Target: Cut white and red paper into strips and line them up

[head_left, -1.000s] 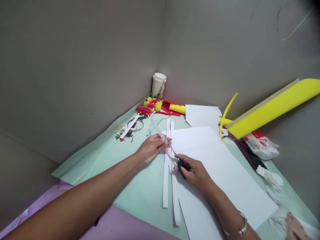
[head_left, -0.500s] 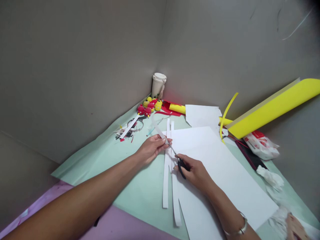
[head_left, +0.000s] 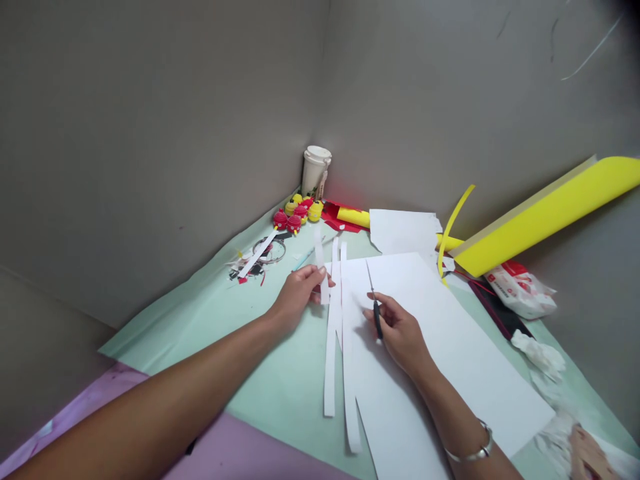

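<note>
My left hand (head_left: 299, 293) pinches a short white paper strip (head_left: 324, 288), which stands upright between thumb and fingers. To its right, my right hand (head_left: 397, 327) holds black-handled scissors (head_left: 377, 320) above the large white paper sheet (head_left: 450, 373), blades pointing away from me and apart from the strip. Two long white strips lie side by side between my hands, the left one (head_left: 330, 373) on the green cover and the right one (head_left: 351, 407) along the sheet's left edge.
Red and yellow small ornaments (head_left: 294, 215) and a lidded white cup (head_left: 316, 170) stand in the corner. Paper scraps (head_left: 250, 270) lie at left. A yellow roll (head_left: 545, 217), a tissue pack (head_left: 520, 290) and crumpled tissue (head_left: 540, 355) are at right. Another hand shows (head_left: 593, 457) at lower right.
My right hand has drawn the scissors right, away from the strip, and turned them. My left hand has shifted slightly left, and its strip now stands more upright.
</note>
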The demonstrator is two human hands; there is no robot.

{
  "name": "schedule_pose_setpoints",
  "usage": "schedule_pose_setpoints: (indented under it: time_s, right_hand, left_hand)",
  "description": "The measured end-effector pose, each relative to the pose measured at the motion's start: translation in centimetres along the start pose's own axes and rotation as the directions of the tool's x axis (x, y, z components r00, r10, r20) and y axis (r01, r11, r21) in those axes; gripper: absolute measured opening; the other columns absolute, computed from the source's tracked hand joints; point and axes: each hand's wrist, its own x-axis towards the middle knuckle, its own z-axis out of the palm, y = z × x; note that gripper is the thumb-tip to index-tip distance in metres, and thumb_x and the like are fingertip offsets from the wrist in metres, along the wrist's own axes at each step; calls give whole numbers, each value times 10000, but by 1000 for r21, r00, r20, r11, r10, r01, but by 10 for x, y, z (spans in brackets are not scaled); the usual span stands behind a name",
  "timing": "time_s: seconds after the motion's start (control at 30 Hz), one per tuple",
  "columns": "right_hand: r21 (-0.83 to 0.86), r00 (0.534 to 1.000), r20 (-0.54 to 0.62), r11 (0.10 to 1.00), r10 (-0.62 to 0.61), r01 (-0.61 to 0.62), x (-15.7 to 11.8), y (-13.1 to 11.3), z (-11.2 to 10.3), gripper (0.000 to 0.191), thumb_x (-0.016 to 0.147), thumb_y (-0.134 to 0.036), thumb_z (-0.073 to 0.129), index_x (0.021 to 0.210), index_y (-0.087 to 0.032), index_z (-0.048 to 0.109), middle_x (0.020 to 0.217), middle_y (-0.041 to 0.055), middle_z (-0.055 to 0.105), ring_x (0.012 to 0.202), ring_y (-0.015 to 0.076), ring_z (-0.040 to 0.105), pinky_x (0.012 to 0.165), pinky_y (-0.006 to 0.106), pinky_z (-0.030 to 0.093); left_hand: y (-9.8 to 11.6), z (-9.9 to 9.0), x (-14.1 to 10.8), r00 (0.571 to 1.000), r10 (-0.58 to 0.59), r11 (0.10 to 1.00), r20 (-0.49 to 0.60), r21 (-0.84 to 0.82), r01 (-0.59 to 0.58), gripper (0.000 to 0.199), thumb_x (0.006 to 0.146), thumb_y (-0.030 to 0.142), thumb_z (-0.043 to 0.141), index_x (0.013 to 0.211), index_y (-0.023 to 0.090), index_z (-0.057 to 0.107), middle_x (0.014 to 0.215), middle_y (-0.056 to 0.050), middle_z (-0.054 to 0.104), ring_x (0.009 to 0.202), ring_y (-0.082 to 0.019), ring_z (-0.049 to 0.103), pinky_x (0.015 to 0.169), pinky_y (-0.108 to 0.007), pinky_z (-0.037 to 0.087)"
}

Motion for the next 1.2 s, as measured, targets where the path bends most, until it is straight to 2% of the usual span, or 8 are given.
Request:
schedule_pose_setpoints:
  time_s: [0.13, 0.27, 0.4, 0.6, 0.83, 0.97, 1.07, 1.2]
  right_hand:
    - [143, 996, -45, 988, 71, -64, 2, -2, -1, 499, 803, -496, 670, 1179, -172, 605, 663, -40, 535, 516, 126, 492, 540, 281, 422]
    - [202, 990, -52, 972, 133, -120, 1, -11, -2, 555, 781, -532, 692, 1184, -162, 600, 606, -32, 558, 569, 167, 570, 509, 271, 407]
    - [237, 983, 6, 955, 183, -179, 0, -17, -1, 577, 790, -543, 683, 1208, -157, 588, 624, 3, 630, 603, 173, 579, 474, 248, 381]
    - [295, 977, 106, 932, 186, -209, 0, -19, 4, 564, 767, -490, 724, 1213, -174, 584, 751, 32, 710, 568, 135, 551, 451, 225, 363]
    - [377, 973, 125, 898, 192, -226, 0, -18, 8, 575, 751, -403, 750, 1258, -206, 563, 940, 49, 703, 641, 136, 593, 481, 221, 388]
    - [401, 967, 175, 884, 184, -240, 1, -16, 12, 567, 755, -360, 743, 1262, -187, 558, 801, 4, 652, 604, 115, 533, 486, 217, 371]
    - [422, 964, 204, 873, 172, -245, 2, -17, 15, 555, 741, -362, 751, 1229, -172, 568, 676, -43, 580, 546, 96, 470, 480, 214, 334]
    - [417, 960, 211, 871, 186, -260, 2, -18, 17, 561, 703, -375, 779, 1187, -167, 586, 676, -55, 574, 530, 81, 449, 493, 214, 326]
  left_hand:
    - [-2, 4, -6, 989, -2, 992, 145, 125, -17, 282, 809, 408, 684, 768, 151, 575, 606, 30, 538, 481, -72, 437, 456, -192, 331]
    - [-6, 10, -16, 944, -73, 969, 321, 248, -10, 306, 786, 426, 701, 866, 161, 571, 538, 69, 470, 456, -86, 448, 456, -205, 306]
    - [-11, 13, -24, 883, -186, 938, 430, 346, 29, 310, 810, 439, 654, 903, 158, 564, 564, 49, 521, 473, -112, 504, 453, -218, 319]
    - [-11, 13, -23, 873, -208, 917, 441, 398, 18, 321, 813, 453, 642, 899, 164, 532, 613, 24, 592, 455, -108, 504, 443, -223, 307]
    - [-5, 14, -26, 831, -268, 895, 488, 444, 29, 288, 836, 443, 606, 755, 186, 504, 474, 36, 545, 407, -117, 494, 446, -222, 337]
    - [-8, 14, -27, 827, -260, 880, 498, 476, -9, 287, 816, 431, 621, 716, 187, 507, 513, 42, 546, 430, -115, 504, 443, -223, 352]
    - [-12, 14, -27, 826, -267, 861, 496, 508, -27, 226, 808, 391, 621, 799, 169, 580, 560, 35, 584, 456, -121, 535, 461, -226, 369]
    - [-13, 13, -28, 806, -287, 859, 518, 512, -24, 223, 810, 357, 626, 898, 153, 639, 573, 26, 608, 473, -115, 540, 491, -225, 387]
